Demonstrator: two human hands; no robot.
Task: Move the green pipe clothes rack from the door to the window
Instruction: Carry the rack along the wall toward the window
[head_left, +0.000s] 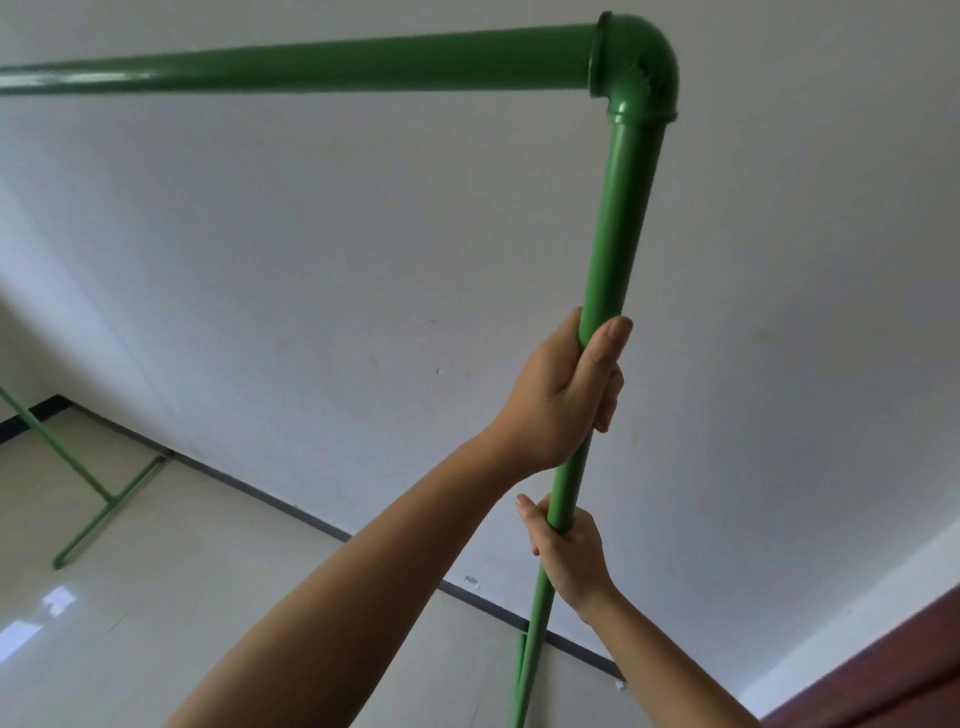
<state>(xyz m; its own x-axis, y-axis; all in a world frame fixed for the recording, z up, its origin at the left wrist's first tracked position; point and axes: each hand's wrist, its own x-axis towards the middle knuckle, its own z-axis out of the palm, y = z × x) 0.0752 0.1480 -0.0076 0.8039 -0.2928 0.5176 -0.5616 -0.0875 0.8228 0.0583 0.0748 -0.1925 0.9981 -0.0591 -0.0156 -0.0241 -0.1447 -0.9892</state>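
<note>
The green pipe clothes rack (621, 218) fills the view: a top bar runs from the left edge to an elbow joint at the upper right, and an upright drops from it. My left hand (561, 395) is wrapped around that upright at mid-height. My right hand (569, 553) grips the same upright just below it. The rack's far foot (104, 509) rests on the floor at the left, close to the wall. The near foot is mostly hidden behind the upright and my right arm.
A plain white wall (363, 260) stands right behind the rack, with a dark skirting strip along its base. Pale glossy floor tiles (182, 623) spread at the lower left. A dark red-brown door (893, 675) shows at the bottom right corner.
</note>
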